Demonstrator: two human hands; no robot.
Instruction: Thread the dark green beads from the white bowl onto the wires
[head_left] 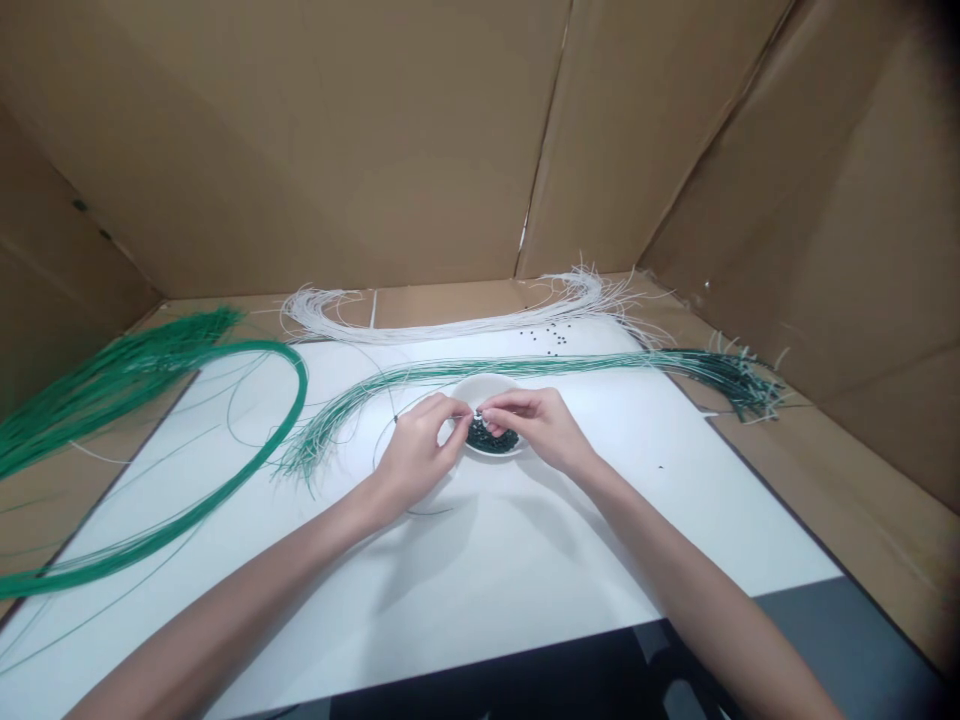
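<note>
The left hand (420, 440) pinches a thin strand (463, 415) above the bowl (491, 386), and the right hand (551, 430) closes its fingertips on a tiny piece, too small to identify. The work looks partway: many dark bits (491, 440) remain in the bowl, with green strands (465, 370) and white strands (450, 328) behind; which are finished, I cannot tell.

A thin wire (381, 450), looking dark, curves loosely beside and below the left hand (420, 445), its upper part running into the fingertips. Small dark beads (491, 437) lie heaped just below both hands' fingertips; the piece pinched between them is probably a bead, though too small to tell.
</note>
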